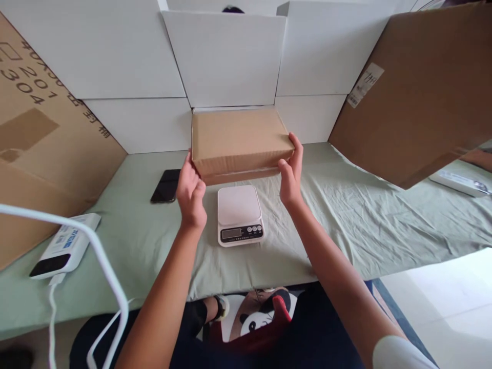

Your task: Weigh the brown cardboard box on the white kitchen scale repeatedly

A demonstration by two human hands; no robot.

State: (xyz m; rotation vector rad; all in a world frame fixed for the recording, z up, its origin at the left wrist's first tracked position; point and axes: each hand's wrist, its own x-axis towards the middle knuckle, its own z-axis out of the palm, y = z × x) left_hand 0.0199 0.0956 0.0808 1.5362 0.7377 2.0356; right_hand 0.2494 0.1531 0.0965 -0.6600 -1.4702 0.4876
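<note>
Pale green cloth (284, 261) covered the work surface, with wrinkles running outward past your right forearm. On the near side of your hands, between your forearms, a white kitchen scale (239, 205) lay with its display and buttons turned toward you; no reading could be made out. To the left of your left forearm, a white device (71, 243) lay with a cable plugged into its near end.

Your left hand (191, 197) pressed against the left end of the brown cardboard box (240, 133), thumb at the lower near corner. Your right hand (291, 169) clasped the opposite end, thumb on the near face and fingers along the side. Between the two palms, the box sat just beyond the scale; whether its underside cleared the cloth could not be told. Steady handling called for equal inward pressure from both palms, a level top face, and thumbs clear of the seam on the near side. Wrists needed to stay outside the scale so that neither brushed its plate.

Just left of your left hand lay a dark phone (166, 186). Beyond both hands stood white panels (226, 56); beyond your right hand, a large carton (426, 92) leaned inward.
</note>
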